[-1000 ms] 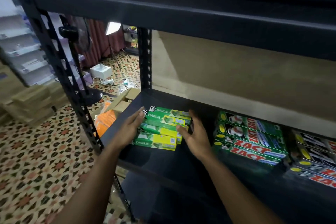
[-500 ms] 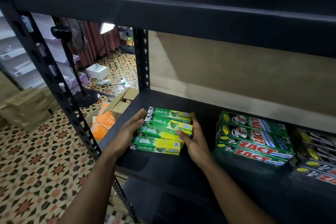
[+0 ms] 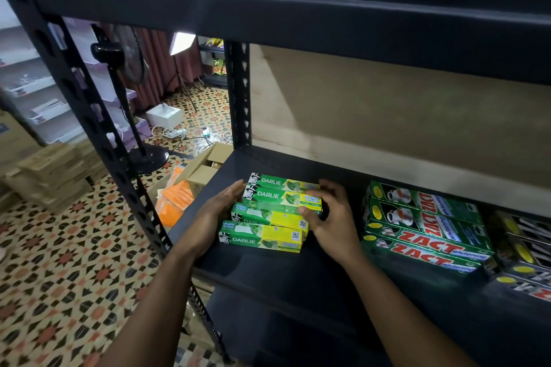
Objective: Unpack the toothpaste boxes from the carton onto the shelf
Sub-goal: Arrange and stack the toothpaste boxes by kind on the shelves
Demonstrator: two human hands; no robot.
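Green-and-yellow DARLIE boxes (image 3: 271, 213) at the left edge of the black shelf (image 3: 268, 272); green ZACT boxes (image 3: 423, 226), red lettering; floor tiles (image 3: 59, 262) in cream, black and terracotta stars.

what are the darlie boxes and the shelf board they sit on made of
Darlie boxes: likely printed cardboard, slightly glossy, with sharp folded edges. Shelf board: dark, matte, smooth; painted metal or coated wood, cannot tell.

Free: bare shelf board (image 3: 298, 274) in front of the Darlie boxes (image 3: 262, 240) and behind them.
Blocked right: Zact boxes (image 3: 423, 226).
Overhead: upper shelf beam (image 3: 298, 9).
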